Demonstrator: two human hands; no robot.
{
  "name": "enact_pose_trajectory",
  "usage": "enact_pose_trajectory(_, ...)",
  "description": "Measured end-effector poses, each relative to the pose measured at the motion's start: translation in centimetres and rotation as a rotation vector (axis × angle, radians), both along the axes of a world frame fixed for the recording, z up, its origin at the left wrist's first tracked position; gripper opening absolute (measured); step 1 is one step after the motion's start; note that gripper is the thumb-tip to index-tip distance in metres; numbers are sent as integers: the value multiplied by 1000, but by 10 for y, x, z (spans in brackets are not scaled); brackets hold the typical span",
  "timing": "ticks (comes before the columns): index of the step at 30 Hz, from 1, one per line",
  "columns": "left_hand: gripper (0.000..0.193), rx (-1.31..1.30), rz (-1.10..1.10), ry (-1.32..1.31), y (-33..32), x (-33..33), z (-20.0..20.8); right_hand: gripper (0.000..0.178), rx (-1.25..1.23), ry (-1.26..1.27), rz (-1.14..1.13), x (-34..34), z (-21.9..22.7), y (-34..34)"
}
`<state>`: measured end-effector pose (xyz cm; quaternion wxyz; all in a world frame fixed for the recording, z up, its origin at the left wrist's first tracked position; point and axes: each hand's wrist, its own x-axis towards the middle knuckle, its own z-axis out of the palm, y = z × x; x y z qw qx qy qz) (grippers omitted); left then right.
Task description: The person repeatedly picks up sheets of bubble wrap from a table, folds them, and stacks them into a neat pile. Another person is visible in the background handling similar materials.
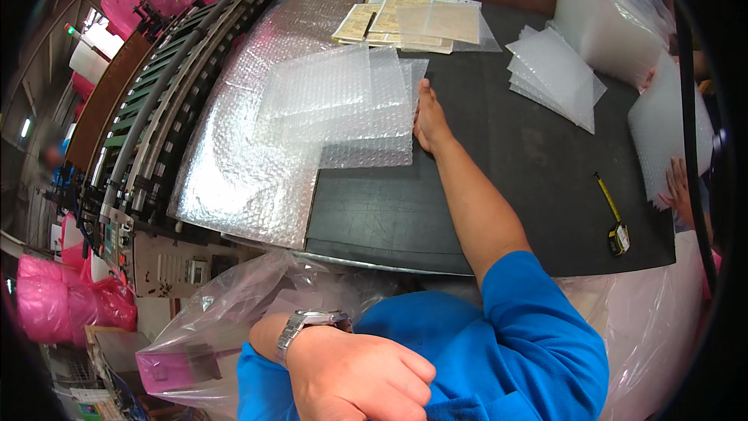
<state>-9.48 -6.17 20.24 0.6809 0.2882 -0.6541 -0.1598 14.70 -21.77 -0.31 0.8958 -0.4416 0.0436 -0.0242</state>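
My right hand (429,120) stands on edge at the right side of some loosely overlapped clear bubble-wrap sheets (366,129). Its fingers are stretched out, touching or almost touching the sheets' edge, and it grips nothing. These sheets lie partly over a large shiny bubble-wrap sheet (241,171) that covers the left part of the dark table. My left hand (362,374), with a metal wristwatch (312,320) at its wrist, is held close to my body below the table edge. Its fingers are curled inward, hiding whatever may be in them.
Papers (425,19) with a pen lie at the back. Another fanned bubble-wrap pile (555,74) and an extended tape measure (618,235) are on the dark tabletop (499,156). At right, another person's hand (679,191) touches a bubble-wrap stack (670,129). A roller machine (164,101) borders the left.
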Motion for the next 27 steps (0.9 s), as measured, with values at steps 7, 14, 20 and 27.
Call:
enact_pose_trajectory(7,39,106,-28,-60,12,5,-5,66,-6,27,51,-2,3,0)
enact_pose_trajectory(14,44,432,654,194,37,28,-76,73,31,28,61,-2,3,-2)
enact_pose_trajectory(20,20,768,1195,300,44,56,-138,69,16,31,64,-4,4,-1)
enact_pose_trajectory(27,7,832,1560,-102,42,65,-199,62,-13,10,72,-5,3,-3)
